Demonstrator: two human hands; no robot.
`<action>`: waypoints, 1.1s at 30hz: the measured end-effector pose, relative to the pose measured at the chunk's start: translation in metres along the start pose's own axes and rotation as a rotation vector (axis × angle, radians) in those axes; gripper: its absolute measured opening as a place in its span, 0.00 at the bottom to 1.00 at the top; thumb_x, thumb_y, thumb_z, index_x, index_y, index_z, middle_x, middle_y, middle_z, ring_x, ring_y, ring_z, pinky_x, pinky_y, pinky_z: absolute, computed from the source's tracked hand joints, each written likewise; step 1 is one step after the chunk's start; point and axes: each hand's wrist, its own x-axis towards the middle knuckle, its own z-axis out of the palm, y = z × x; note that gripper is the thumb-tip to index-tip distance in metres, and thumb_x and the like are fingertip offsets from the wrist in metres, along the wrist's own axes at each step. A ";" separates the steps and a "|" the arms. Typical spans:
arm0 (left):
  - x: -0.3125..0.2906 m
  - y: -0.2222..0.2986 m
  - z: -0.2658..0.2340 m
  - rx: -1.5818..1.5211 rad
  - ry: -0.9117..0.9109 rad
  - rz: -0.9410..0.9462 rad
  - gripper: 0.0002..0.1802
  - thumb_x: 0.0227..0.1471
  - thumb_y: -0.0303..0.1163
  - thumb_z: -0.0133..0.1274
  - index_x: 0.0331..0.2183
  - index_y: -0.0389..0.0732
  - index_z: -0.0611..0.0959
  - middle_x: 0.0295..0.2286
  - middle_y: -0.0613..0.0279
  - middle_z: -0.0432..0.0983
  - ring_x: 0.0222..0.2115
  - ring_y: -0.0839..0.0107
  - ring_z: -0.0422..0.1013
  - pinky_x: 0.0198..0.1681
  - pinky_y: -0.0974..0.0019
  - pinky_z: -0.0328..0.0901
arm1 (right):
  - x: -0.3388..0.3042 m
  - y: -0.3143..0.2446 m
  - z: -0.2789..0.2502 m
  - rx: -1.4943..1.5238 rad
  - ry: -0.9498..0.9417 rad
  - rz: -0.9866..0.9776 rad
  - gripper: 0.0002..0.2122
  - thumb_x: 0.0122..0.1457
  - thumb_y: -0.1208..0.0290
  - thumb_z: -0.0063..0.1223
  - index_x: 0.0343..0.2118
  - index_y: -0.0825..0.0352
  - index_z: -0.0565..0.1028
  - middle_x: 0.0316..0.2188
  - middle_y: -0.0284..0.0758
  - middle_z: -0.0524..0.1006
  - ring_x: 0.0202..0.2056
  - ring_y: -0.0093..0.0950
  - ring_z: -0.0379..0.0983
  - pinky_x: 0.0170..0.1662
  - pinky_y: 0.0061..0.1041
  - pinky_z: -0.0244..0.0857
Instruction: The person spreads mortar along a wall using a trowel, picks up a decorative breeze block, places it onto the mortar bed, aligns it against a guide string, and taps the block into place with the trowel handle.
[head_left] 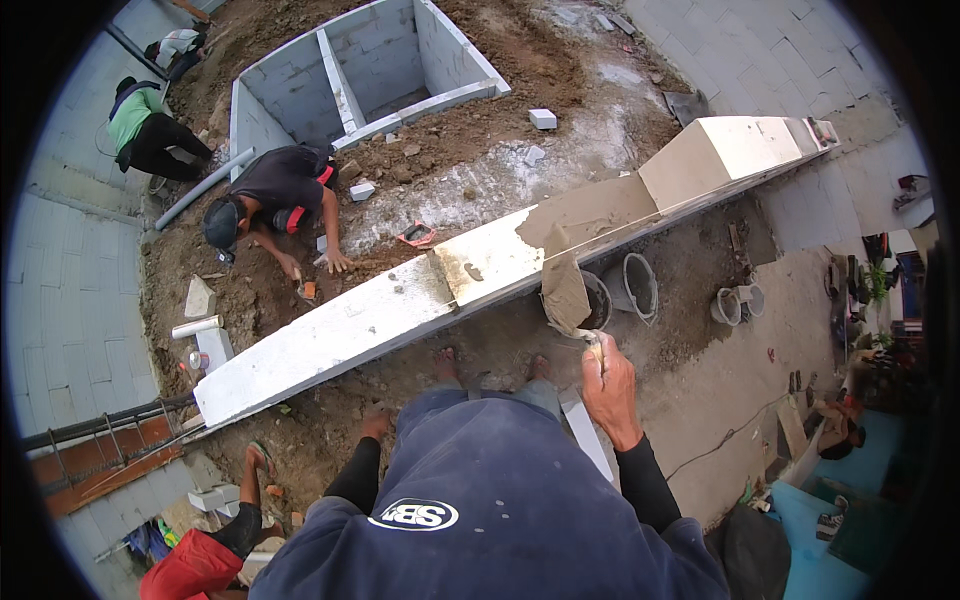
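Observation:
My right hand [610, 390] is closed around the handle of a trowel [566, 292], whose blade is coated in grey mortar. The blade is held up at the near side of a low wall of white blocks [340, 325]. Wet mortar [590, 212] covers part of the wall top, reaching up to a taller block [700, 160] on the right. A thin string runs along the wall's near edge. My left hand [376, 423] hangs low beside my body, below its black sleeve; its fingers are too small to make out.
Buckets [632, 288] stand on the ground just beyond the trowel, with smaller ones [727, 306] further right. Across the wall a crouching co-worker [285, 190] works in the soil. Behind lies a divided block pit [345, 80]. Another person in red [200, 560] is at lower left.

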 end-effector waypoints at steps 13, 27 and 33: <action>0.074 -0.065 -0.064 0.378 -0.138 0.408 0.25 0.61 0.50 0.45 0.44 0.40 0.83 0.43 0.43 0.80 0.43 0.42 0.75 0.44 0.44 0.67 | -0.030 -0.045 0.038 -0.646 0.017 -0.078 0.21 0.62 0.61 0.60 0.57 0.58 0.72 0.29 0.38 0.73 0.29 0.40 0.78 0.29 0.40 0.72; 0.110 -0.072 -0.086 0.533 -0.167 0.457 0.28 0.59 0.53 0.49 0.50 0.42 0.80 0.46 0.43 0.79 0.47 0.42 0.75 0.48 0.43 0.68 | 0.068 0.022 -0.081 -0.777 0.287 -0.013 0.14 0.65 0.62 0.55 0.48 0.63 0.74 0.29 0.44 0.78 0.30 0.48 0.78 0.33 0.47 0.71; 0.109 -0.079 -0.082 0.558 -0.158 0.448 0.28 0.59 0.52 0.50 0.52 0.42 0.80 0.47 0.43 0.79 0.48 0.43 0.74 0.48 0.43 0.68 | 0.079 0.016 -0.073 -0.505 0.180 0.210 0.13 0.67 0.62 0.50 0.40 0.70 0.74 0.28 0.54 0.79 0.33 0.57 0.76 0.38 0.54 0.67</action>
